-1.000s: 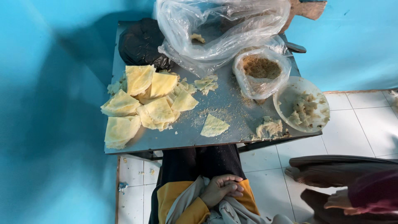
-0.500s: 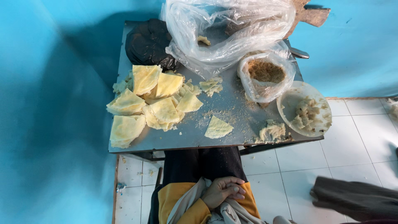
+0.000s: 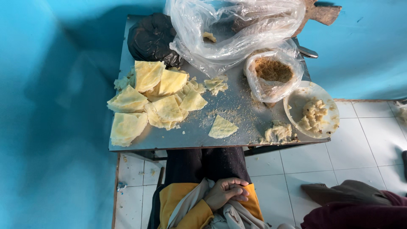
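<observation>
My left hand (image 3: 224, 191) lies in my lap below the table edge, its yellow sleeve coming in from the lower left. Its fingers curl over my right hand (image 3: 242, 197), of which only fingertips show. Neither hand holds anything, and both rest on grey cloth (image 3: 237, 216). Nearest to them on the steel table (image 3: 190, 138) is a single folded yellow dough wedge (image 3: 222, 127). A heap of several such wedges (image 3: 152, 99) lies at the table's left.
A white bowl of crumbly filling (image 3: 311, 111) overhangs the table's right corner, with a lump of filling (image 3: 277, 133) beside it. Behind are an open bag of brown crumbs (image 3: 273, 72), a large clear bag (image 3: 235, 29) and a black bag (image 3: 150, 38). Another person's sleeve (image 3: 356, 205) is lower right.
The other person's arm at the right has drawn back toward the lower right corner. My hands stay folded in my lap, and the things on the table have not moved.
</observation>
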Available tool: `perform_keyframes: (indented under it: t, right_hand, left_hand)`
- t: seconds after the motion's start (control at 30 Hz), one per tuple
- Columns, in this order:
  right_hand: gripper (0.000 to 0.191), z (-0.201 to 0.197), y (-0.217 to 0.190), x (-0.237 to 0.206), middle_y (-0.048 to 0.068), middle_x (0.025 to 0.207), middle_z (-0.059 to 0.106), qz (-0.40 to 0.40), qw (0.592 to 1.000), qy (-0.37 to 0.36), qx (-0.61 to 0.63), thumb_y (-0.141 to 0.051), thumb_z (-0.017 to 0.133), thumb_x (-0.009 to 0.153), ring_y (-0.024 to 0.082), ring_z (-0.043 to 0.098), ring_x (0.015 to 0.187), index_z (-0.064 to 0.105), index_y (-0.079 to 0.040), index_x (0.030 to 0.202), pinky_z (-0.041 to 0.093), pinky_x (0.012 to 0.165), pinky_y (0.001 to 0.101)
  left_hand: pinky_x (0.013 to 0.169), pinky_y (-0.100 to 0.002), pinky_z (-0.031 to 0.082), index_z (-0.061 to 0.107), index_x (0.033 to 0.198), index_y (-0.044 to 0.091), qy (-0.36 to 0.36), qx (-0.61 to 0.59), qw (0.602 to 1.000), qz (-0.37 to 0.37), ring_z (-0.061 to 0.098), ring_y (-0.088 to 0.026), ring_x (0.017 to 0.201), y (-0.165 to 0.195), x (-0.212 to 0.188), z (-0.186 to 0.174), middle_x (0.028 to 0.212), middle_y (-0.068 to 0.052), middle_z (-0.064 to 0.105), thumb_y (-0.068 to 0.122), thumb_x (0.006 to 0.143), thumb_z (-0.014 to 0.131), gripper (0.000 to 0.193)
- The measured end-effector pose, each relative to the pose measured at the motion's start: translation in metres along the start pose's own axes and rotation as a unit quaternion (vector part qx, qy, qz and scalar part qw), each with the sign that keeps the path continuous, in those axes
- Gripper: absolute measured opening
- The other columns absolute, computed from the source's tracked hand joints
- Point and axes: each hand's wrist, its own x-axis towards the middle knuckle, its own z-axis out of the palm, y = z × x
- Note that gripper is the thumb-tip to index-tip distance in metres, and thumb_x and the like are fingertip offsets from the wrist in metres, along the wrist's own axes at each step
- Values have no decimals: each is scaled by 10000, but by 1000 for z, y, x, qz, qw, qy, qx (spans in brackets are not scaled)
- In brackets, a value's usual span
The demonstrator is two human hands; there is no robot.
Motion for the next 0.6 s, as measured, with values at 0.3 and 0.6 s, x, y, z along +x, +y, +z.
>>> perform_keyframes:
  t: [0.3,0.6]
  right_hand:
    - [447,8,-34,3,58,1144,664,0,1000,4,-14,44,582,755,248,636,1009,681,-126,1156,511,916,406]
    - [454,-10,-6,10,55,1122,665,-77,986,44,-138,84,559,755,256,638,976,689,-125,1136,518,888,391]
  left_hand:
    - [919,-286,610,593,1370,-36,-1,15,1000,9,747,-172,1006,-1,2,-1,1130,-135,746,6,1035,571,339]
    - [885,-315,600,678,1254,23,48,175,981,75,738,-211,982,7,-7,17,1095,-104,750,56,1009,627,252]
